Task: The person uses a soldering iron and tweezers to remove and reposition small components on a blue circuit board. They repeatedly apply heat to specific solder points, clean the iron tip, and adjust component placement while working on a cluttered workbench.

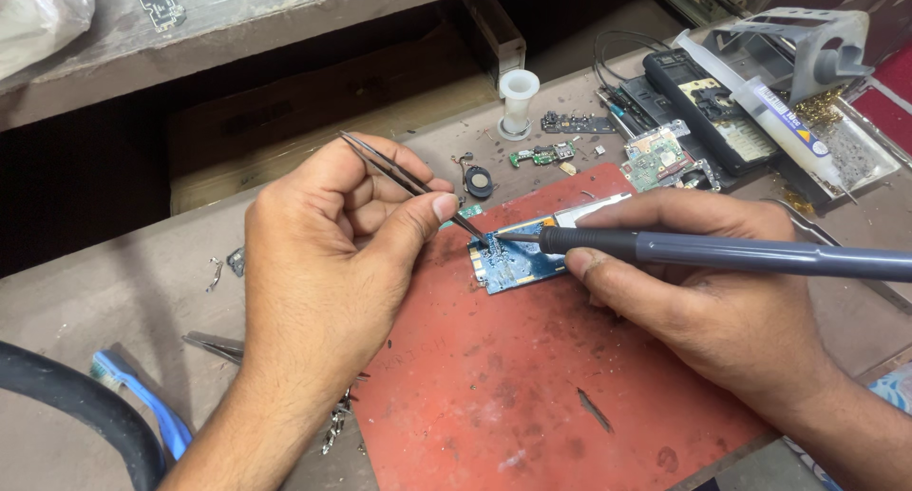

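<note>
A small blue circuit board (514,260) lies on a red work mat (532,387). My left hand (323,263) pinches dark metal tweezers (399,175) whose tips touch the board's upper left corner. My right hand (722,301) grips a grey soldering iron (741,254) like a pen; its fine tip rests on the same spot of the board, right beside the tweezer tips. Both hands rest on or just above the mat.
Behind the mat lie a green circuit board (655,159), a dark phone body (708,111), a white syringe of paste (769,111), a white spool (518,102) and small loose parts. A blue-handled brush (142,401), a black hose (76,410) and spare tweezers (214,346) lie at the left.
</note>
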